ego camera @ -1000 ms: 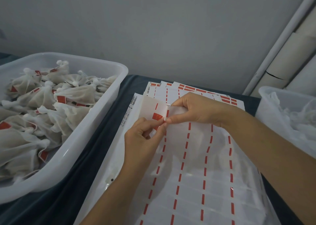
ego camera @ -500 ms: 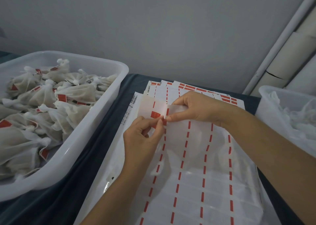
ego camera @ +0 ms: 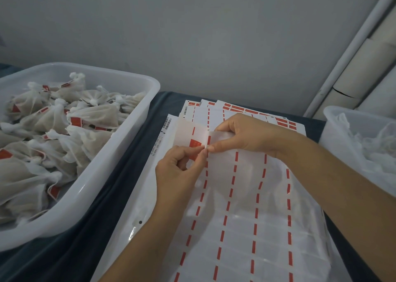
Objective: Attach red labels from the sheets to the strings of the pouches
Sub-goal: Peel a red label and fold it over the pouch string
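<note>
Over glossy sheets (ego camera: 246, 228), both hands pinch a red label (ego camera: 195, 142).

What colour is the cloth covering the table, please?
Dark blue cloth, clearest in the head view.

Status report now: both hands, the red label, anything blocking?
Left hand and right hand both pinch the label sheet. Red label at the fingertips, partly hidden. Nothing blocking.

Barely shifted: red label (ego camera: 194, 142) now partly tucked behind left hand (ego camera: 179, 170) fingertips (pinch tighter against right hand (ego camera: 246, 134)).
</note>
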The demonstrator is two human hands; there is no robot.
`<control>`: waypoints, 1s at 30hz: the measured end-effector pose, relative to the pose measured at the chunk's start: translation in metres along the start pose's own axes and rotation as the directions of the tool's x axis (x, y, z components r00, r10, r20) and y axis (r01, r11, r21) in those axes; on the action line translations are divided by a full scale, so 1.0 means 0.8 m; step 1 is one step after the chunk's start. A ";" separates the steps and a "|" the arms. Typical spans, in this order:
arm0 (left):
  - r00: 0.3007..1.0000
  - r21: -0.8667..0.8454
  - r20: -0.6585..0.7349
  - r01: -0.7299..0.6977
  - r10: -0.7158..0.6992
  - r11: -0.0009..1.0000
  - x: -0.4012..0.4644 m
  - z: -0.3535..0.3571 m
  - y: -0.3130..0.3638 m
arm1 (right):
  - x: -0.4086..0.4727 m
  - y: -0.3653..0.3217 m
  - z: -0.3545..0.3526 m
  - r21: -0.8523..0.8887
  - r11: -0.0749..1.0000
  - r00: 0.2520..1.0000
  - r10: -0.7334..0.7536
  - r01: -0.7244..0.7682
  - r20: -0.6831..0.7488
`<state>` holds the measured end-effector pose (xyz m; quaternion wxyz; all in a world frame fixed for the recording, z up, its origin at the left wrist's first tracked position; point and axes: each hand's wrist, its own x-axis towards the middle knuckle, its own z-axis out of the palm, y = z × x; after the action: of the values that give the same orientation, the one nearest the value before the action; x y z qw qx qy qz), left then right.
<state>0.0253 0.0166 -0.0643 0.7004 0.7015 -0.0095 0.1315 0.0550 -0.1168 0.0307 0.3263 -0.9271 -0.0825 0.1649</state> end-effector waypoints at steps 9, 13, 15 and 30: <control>0.999 -0.032 0.017 0.028 -0.027 0.999 0.000 0.000 0.004 | 0.000 0.002 -0.004 0.022 1.000 1.000 0.008 -0.007 -0.019; 1.000 0.004 0.006 0.005 -0.005 1.000 -0.001 0.000 0.002 | -0.001 0.003 -0.002 0.020 1.000 1.000 -0.013 0.013 -0.013; 1.000 0.018 0.005 -0.004 0.003 1.000 0.000 0.001 0.001 | -0.001 0.001 0.000 0.013 1.000 1.000 -0.018 0.018 -0.017; 0.953 -0.219 -0.047 0.282 -0.299 0.934 0.004 -0.008 0.008 | 0.039 0.049 0.000 -0.133 0.981 0.984 0.125 -0.142 -0.127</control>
<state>0.0261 0.0237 -0.0575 0.7820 0.6116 0.1082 0.0525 0.0856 -0.1390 -0.0017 0.2523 -0.9594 -0.0123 0.1252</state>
